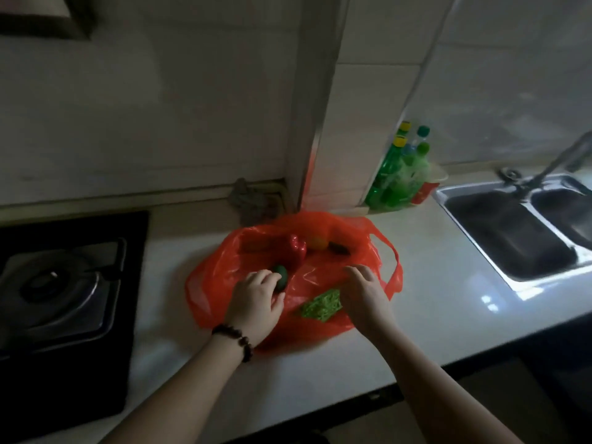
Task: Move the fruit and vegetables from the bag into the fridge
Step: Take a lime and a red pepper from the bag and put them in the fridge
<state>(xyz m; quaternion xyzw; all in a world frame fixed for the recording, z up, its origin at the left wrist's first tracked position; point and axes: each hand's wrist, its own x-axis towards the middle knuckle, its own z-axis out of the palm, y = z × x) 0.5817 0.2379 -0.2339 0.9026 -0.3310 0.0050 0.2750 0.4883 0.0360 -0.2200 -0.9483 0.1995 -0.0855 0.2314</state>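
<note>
Red plastic bag [320, 238] lies opened flat on the white surface [448, 283], centre of frame, between the gas hob [64, 283] at left and the steel sink [512, 232] at right. Inside: red bell pepper [296, 249], a yellow-orange fruit [317, 242], a dark item [339, 248] too dim to identify, a green leafy bundle [322, 304] near the lower edge.

Left hand [256, 299]: fingers curled round a dark green round fruit [281, 277], gripping it. Right hand [365, 290]: fingers relaxed, pressing down on the plastic, holding nothing.

Step in hand: first pick from the bag; most produce not yet moved. Fridge not in view. Next move likely calls for lifting the green fruit clear while the plastic is held down.
</note>
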